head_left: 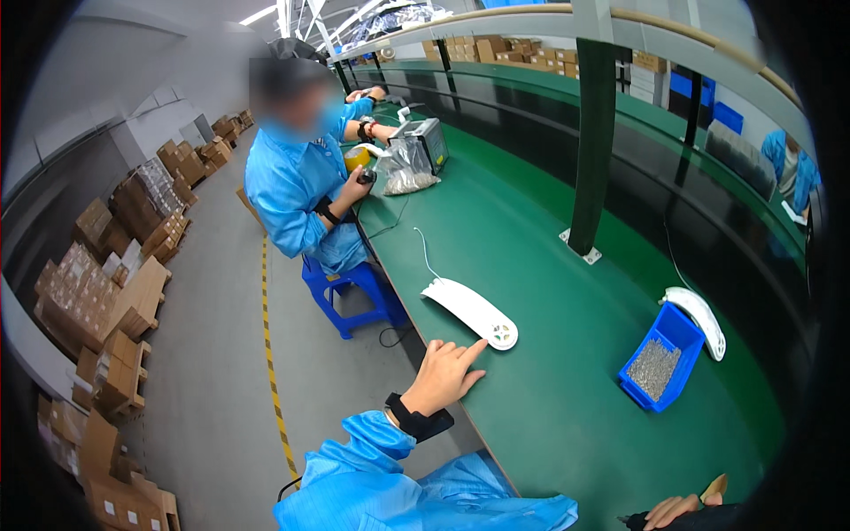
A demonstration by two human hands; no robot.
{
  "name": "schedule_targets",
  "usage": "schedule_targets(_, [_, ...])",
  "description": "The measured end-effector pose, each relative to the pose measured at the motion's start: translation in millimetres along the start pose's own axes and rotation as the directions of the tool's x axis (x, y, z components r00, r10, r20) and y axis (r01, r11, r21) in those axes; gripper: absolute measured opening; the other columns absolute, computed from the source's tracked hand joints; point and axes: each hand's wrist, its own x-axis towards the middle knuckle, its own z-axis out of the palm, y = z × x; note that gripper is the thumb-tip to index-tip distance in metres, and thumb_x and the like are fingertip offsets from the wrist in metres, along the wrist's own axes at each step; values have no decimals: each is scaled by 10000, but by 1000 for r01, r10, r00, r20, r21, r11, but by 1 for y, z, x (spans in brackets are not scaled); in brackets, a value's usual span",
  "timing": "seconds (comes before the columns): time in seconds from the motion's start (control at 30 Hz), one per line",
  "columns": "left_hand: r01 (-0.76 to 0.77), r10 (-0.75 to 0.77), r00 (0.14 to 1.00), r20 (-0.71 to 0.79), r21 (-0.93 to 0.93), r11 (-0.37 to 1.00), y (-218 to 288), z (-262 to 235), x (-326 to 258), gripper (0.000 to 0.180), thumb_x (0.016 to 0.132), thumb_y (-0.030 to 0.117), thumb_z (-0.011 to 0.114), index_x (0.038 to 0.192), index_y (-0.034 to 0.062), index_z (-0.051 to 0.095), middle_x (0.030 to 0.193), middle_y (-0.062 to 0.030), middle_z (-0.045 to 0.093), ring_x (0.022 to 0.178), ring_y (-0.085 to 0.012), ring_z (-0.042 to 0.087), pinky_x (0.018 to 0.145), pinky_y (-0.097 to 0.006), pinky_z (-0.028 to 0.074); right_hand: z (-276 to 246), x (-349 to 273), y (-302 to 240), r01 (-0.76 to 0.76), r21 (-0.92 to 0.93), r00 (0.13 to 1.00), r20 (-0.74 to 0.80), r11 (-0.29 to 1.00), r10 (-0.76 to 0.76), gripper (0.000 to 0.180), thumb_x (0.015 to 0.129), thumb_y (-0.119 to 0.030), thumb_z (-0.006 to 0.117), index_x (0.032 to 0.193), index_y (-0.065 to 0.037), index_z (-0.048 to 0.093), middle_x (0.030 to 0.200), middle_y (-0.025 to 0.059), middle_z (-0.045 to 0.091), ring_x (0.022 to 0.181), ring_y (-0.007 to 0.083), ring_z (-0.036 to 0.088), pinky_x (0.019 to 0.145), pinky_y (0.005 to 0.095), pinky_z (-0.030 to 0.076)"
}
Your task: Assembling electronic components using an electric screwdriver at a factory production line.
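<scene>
Your right hand (686, 507) sits at the bottom edge, well apart from the white curved housing (469, 311); only some fingers show, so its grip cannot be told. Your left hand (445, 376) is far nearer, open and empty, index fingertip just short of the housing's round near end. From that end the housing's long axis runs away and leftward along the green bench (549, 265), its thin white cable (423, 252) trailing beyond.

A long green workbench (531, 265) runs beside a grey floor (212, 372) (yellow-striped), with cardboard boxes (115, 292) stacked along the wall.
</scene>
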Motion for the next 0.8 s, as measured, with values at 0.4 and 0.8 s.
schedule_targets(0.4, [17,-17,1000,-1,26,1000,-20,-6,7,541,663,137,673,1162,60,476,867,-70,533,776,-223,490,704,-349,345,9,1,0,-16,-81,1000,-12,997,15,685,829,-583,397,1167,-4,259,547,76,423,409,151,376,392,258,360])
schedule_targets(0.8, [-267,233,828,511,-5,964,-69,-9,106,479,637,231,694,1072,110,532,946,-52,598,906,-230,564,908,-460,309,-45,-6,14,113,192,991,-98,975,-95,562,809,-452,553,1091,-28,314,486,24,421,365,119,451,357,201,409])
